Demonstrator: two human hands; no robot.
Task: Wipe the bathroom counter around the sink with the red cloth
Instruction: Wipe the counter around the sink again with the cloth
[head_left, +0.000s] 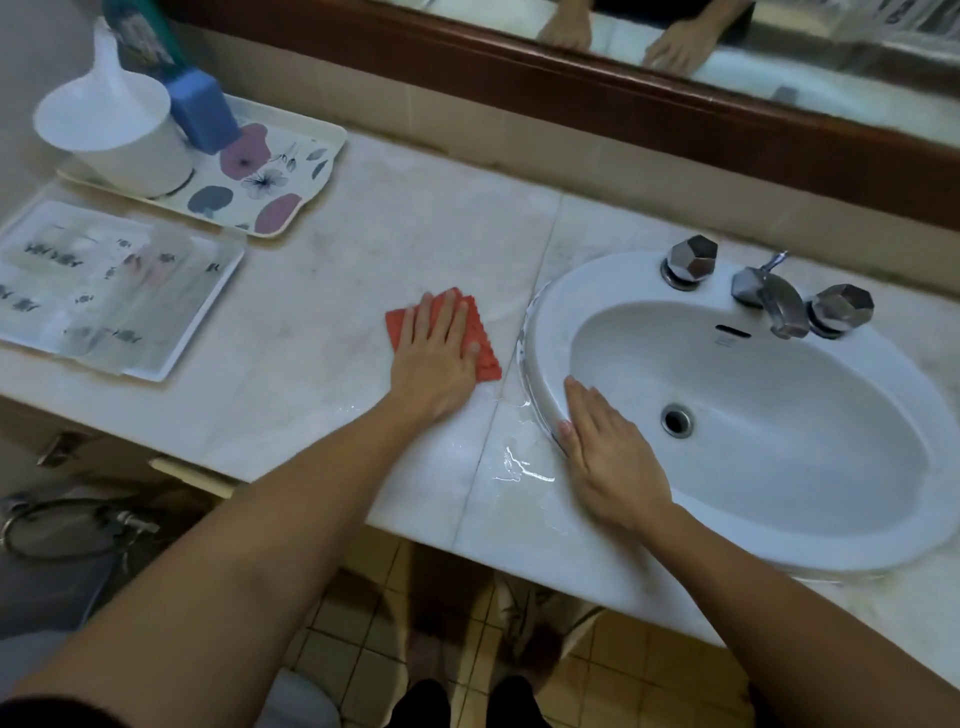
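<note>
The red cloth (485, 347) lies flat on the pale marble counter (332, 291), just left of the white oval sink (753, 415). My left hand (436, 358) presses down on the cloth with straight fingers spread over it. My right hand (608, 457) rests flat on the sink's front left rim, fingers straight, holding nothing. A small puddle of water (519, 467) glistens on the counter between my two hands, along the sink's edge.
A flowered tray (291, 171) at the back left carries a white lidded tub (119, 135) and a blue box (200, 111). A white tray of wrapped toiletries (111, 291) sits in front of it. The chrome tap (769, 291) with two knobs stands behind the basin, under a mirror.
</note>
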